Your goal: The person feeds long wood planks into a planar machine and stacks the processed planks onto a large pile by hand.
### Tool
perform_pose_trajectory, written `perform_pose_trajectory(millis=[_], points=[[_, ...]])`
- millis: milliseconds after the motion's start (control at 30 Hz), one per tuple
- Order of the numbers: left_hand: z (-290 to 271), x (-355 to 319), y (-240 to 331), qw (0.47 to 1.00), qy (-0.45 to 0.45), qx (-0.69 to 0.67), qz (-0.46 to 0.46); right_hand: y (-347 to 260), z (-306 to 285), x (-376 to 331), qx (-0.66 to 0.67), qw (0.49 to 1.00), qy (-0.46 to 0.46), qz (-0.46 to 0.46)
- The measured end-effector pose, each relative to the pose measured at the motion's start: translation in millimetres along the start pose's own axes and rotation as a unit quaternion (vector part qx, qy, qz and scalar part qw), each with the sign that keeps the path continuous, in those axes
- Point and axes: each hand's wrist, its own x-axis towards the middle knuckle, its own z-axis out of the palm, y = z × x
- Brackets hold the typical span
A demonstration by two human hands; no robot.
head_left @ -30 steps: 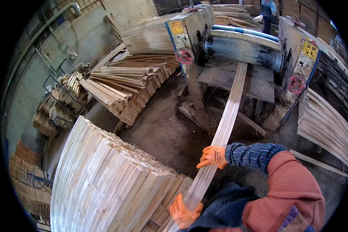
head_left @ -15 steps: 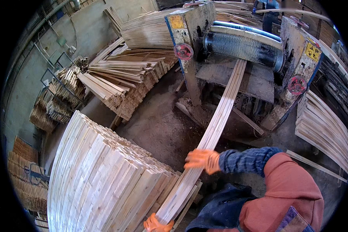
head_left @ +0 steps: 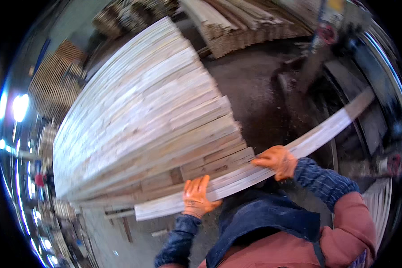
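Long pale wooden boards (head_left: 239, 178), lying side by side as a narrow bundle, cross in front of me from lower left to the machine at right. My left hand (head_left: 197, 196), in an orange glove, grips the bundle toward its near left end, fingers laid over the top. Farther along, my right hand (head_left: 278, 162), gloved alike, is closed over the boards with its fingers pointing left. Beyond the bundle rises a large stack of boards (head_left: 143, 107), its near edge close to both hands. Undersides of the boards and parts of my fingers are hidden.
At right stands a large planing machine (head_left: 328, 35) with a red handwheel; the boards' far end rests at its bed. Another lumber pile (head_left: 250, 33) lies at the back, a slatted stack (head_left: 56, 85) at far left. More boards (head_left: 379, 201) stand at lower right.
My view has swung left, so the machine now sits at the right. My left hand has moved in from the boards' near end, and my right hand now closes over them instead of lying flat.
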Motion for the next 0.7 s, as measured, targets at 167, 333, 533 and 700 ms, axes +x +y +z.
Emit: perform_pose_trajectory(millis=[167,333,533,700], points=[[-33.0,-68.5,-86.3,0.996,-0.034,0.044,-0.071,28.3,-15.2,-21.9,-0.022,0.991,-0.059,0.116],[-15.2,-49.0,-62.0,0.992,-0.061,0.026,-0.109,47.0,-51.8,-9.0,0.104,0.962,-0.166,0.188],[2.2,-9.0,7.1,0.989,-0.102,-0.015,-0.104,66.5,22.8,94.7,0.51,0.807,-0.002,0.299],[-1.6,-1.4,14.9,0.99,-0.047,-0.131,-0.004,124.5,106.5,185.3,0.405,0.861,-0.109,0.288]])
